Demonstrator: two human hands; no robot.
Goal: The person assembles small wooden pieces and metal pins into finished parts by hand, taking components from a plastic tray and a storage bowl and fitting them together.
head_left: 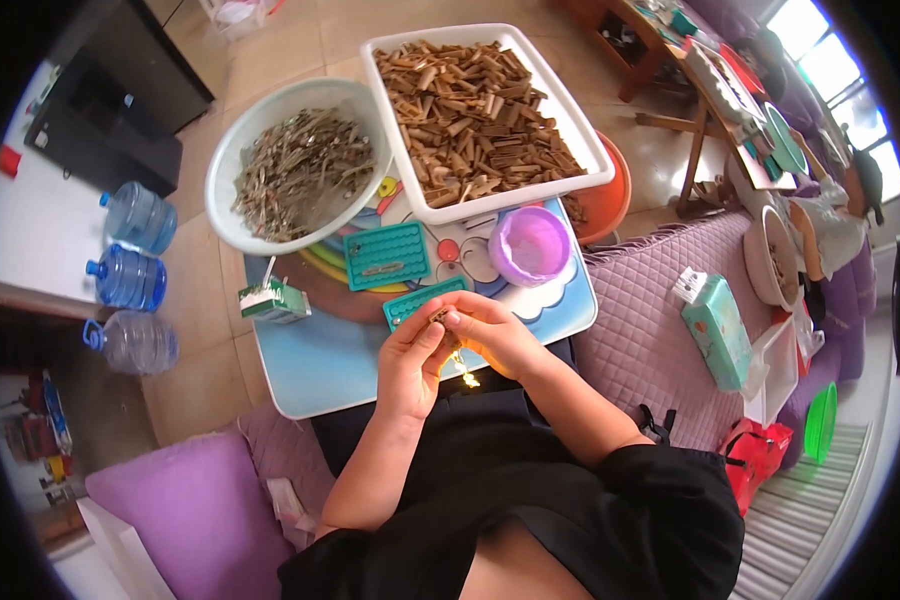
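My left hand (410,365) and my right hand (495,335) meet over the near edge of a small low table with a cartoon top (315,375). Their fingertips pinch a small brownish piece (438,316), mostly hidden by the fingers. Something bright yellow (467,376) shows just below the hands; its kind is unclear. Right beyond them lies a teal ridged tray (425,300), partly covered by my fingers. A second teal tray (387,245) behind it carries a thin greyish piece (382,269). To the right stands a purple tub (530,247).
A white rectangular bin (375,95) full of brown slat-like pieces and a pale round basin (220,215) of thin greyish strips stand at the far side. An orange basin (618,200) sits behind. A green-white carton (274,302) is at left, a tissue pack (718,335) on the sofa.
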